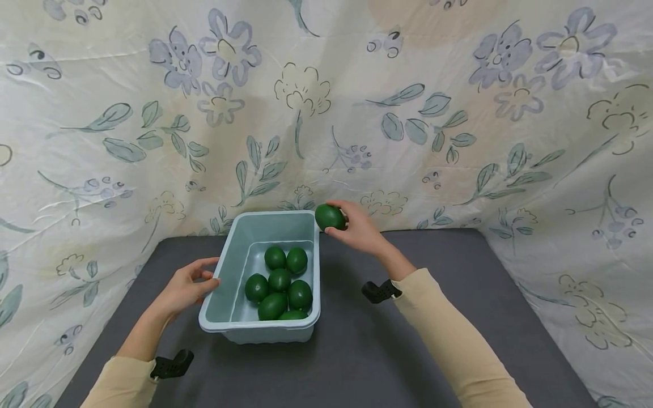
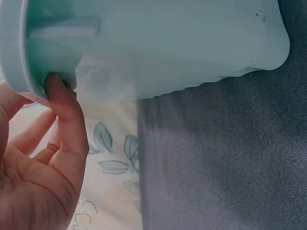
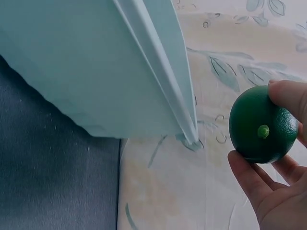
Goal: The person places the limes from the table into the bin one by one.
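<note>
A light blue plastic tub [image 1: 240, 238] stands on the table, with several dark green, egg-shaped fruits [image 1: 279, 280] lying together toward its near right end. My left hand [image 1: 187, 288] holds the tub's left rim; in the left wrist view, fingers of this hand [image 2: 43, 158] curl up under the rim's edge. Beyond the tub's far right corner, my right hand [image 1: 357, 226] grips one green fruit [image 1: 329, 217] between thumb and fingers, at about rim height. The right wrist view shows that fruit [image 3: 259, 125] with a small light green stem nub, apart from the tub wall [image 3: 96, 62].
The table has a dark grey cloth [image 1: 352, 351]. Floral curtains [image 1: 326, 124] hang right behind the table and along both sides. Black wrist bands [image 1: 173, 364] show at both sleeves.
</note>
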Demonstrator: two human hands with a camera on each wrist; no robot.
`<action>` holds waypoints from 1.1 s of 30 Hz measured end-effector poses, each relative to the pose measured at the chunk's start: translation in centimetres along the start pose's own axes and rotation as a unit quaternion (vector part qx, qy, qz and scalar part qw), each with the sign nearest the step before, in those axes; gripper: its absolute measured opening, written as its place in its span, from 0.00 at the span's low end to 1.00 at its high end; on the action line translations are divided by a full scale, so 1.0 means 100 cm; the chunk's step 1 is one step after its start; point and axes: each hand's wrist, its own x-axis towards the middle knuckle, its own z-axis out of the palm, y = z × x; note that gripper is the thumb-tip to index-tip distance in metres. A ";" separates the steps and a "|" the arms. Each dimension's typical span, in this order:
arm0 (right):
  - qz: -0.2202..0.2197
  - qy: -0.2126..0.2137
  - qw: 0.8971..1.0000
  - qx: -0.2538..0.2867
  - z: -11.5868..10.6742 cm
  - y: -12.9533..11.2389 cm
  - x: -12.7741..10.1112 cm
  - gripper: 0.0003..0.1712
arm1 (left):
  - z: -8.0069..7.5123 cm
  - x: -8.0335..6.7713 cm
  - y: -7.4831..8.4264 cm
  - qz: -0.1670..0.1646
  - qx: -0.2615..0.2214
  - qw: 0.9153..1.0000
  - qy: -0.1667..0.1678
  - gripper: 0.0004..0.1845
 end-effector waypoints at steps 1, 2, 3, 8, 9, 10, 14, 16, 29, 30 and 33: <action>0.000 -0.003 1.000 0.001 0.002 -0.001 0.002 0.33 | 0.000 0.000 0.000 0.000 0.000 1.000 0.000 0.33; -0.002 -0.006 1.000 0.002 0.003 -0.002 0.003 0.33 | 0.000 0.000 0.000 0.000 0.000 1.000 0.001 0.33; -0.002 -0.010 1.000 0.005 0.005 -0.004 0.005 0.33 | -0.001 0.000 0.000 -0.001 -0.001 1.000 0.001 0.34; -0.008 -0.025 1.000 0.008 0.011 -0.010 0.012 0.33 | -0.001 -0.001 -0.001 0.004 -0.011 1.000 0.001 0.34; -0.009 -0.027 1.000 0.008 0.013 -0.012 0.013 0.33 | -0.001 -0.001 -0.002 0.005 -0.015 1.000 0.001 0.34; -0.010 -0.028 1.000 0.007 0.014 -0.013 0.014 0.33 | -0.001 -0.001 -0.002 0.007 -0.019 1.000 0.001 0.34; -0.011 -0.037 0.999 0.008 0.020 -0.019 0.018 0.33 | -0.001 -0.001 -0.002 0.009 -0.023 1.000 0.001 0.34; -0.010 -0.041 0.999 0.008 0.023 -0.022 0.020 0.33 | -0.001 -0.001 -0.002 0.008 -0.020 1.000 0.003 0.34; 0.003 -0.072 0.997 0.016 0.049 -0.039 0.027 0.34 | 0.000 -0.002 -0.002 0.004 -0.017 1.000 0.002 0.34; 0.003 -0.074 0.997 0.017 0.051 -0.041 0.027 0.34 | 0.000 -0.002 -0.002 0.004 -0.018 1.000 0.002 0.34; 0.005 -0.078 0.997 0.014 0.057 -0.043 0.029 0.34 | 0.000 -0.001 -0.001 0.003 -0.016 1.000 0.002 0.34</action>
